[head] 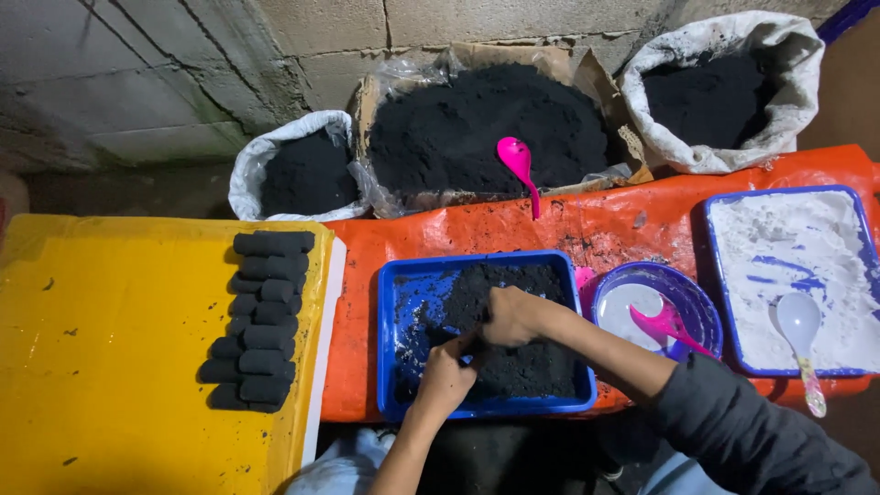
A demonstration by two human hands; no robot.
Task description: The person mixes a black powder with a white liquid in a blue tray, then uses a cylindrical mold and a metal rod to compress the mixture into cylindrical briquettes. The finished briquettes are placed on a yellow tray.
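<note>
A blue tray [390, 302] on the orange sheet holds a heap of black powder [518, 362]. My left hand [446, 376] is in the tray's near left part, fingers curled down into the powder. My right hand [513, 314] is closed in a fist over the middle of the heap, close to my left hand's fingertips. Whether either hand encloses a lump of powder is hidden.
Several black cylindrical briquettes [261, 316] lie stacked on a yellow sheet [110, 367]. A blue bowl [697, 307] with a pink scoop, a blue tray of white powder [793, 247] with a white spoon, two white sacks and a box of black powder [477, 124] with a pink spoon surround the tray.
</note>
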